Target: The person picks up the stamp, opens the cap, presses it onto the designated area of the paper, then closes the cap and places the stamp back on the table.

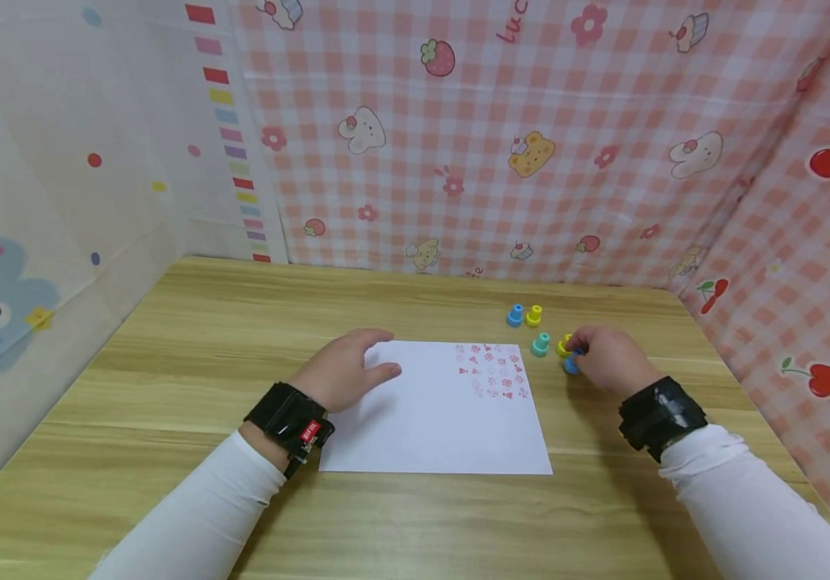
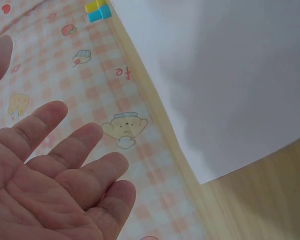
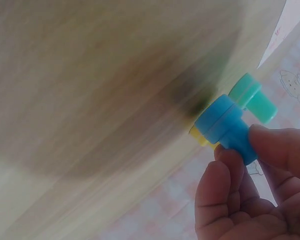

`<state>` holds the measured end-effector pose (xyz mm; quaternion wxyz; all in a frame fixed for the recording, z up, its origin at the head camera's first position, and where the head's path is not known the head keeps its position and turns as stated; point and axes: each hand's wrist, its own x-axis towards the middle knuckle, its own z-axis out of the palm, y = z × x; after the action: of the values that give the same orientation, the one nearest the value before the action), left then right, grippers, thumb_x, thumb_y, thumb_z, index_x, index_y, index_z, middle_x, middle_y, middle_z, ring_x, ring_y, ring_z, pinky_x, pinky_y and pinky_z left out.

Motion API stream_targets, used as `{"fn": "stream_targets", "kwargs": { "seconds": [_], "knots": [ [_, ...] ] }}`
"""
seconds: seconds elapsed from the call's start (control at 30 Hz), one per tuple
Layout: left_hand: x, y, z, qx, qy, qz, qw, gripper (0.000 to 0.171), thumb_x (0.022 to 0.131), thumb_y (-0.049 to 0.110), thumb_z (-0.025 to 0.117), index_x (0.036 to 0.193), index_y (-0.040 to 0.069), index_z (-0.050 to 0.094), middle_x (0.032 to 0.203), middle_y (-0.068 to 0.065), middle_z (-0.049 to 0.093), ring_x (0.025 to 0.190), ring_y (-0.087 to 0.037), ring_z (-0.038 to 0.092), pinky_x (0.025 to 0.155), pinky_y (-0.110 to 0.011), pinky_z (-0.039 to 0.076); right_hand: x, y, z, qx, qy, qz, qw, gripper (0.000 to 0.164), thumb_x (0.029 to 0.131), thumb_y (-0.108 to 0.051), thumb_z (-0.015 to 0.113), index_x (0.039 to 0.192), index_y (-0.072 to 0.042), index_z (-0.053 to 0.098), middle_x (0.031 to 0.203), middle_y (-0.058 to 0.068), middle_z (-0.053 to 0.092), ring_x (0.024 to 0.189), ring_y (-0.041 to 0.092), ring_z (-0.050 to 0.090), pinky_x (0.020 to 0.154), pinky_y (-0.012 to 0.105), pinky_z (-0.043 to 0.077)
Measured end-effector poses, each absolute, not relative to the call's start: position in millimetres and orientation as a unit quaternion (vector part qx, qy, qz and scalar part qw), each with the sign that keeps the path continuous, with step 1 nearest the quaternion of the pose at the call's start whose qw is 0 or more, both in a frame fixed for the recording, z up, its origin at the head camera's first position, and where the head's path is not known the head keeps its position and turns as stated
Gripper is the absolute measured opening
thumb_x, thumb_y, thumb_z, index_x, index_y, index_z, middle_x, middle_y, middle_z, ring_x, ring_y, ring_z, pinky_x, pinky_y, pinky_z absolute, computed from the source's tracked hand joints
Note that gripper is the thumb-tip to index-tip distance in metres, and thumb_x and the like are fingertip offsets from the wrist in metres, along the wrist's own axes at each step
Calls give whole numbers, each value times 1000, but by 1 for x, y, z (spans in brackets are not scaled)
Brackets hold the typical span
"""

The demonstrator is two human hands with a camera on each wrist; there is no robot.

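Right hand (image 1: pixel 612 360) pinches blue stamp (image 3: pixel 222 122) | left hand (image 1: pixel 341 372) relaxed | yellow stamp (image 1: pixel 564 346), teal stamp (image 1: pixel 541 345) near

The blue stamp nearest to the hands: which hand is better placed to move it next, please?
Probably the right hand: it pinches this blue stamp. The left hand, holding nothing, is at the left side of the paper, farther from the stamp.

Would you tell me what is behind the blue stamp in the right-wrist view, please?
Behind the blue stamp, a green stamp shows mostly and a yellow stamp only partly; the rest is covered.
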<state>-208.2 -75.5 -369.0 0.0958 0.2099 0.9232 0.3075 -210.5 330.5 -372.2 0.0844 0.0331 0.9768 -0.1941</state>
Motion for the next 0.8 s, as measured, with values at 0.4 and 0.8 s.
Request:
{"fn": "stream_targets", "kwargs": {
  "seconds": [0.4, 0.8],
  "knots": [
    [-209, -78, -369, 204, 927, 302, 89, 63, 104, 44, 66, 155, 11, 50, 161, -12, 50, 150, -34, 47, 123, -54, 39, -211, 328, -374, 43, 974, -199, 98, 18, 101, -7, 64, 116, -1, 71, 110, 19, 67, 92, 31, 58, 76, 35, 50],
    [-212, -80, -369, 197, 928, 302, 93, 64, 104, 46, 65, 155, 12, 50, 162, -12, 48, 151, -35, 45, 123, -55, 38, -218, 320, -350, 23, 980, -178, 81, 31, 104, -19, 62, 130, -3, 66, 139, 29, 61, 117, 43, 61, 98, 59, 53]
  ]
}}
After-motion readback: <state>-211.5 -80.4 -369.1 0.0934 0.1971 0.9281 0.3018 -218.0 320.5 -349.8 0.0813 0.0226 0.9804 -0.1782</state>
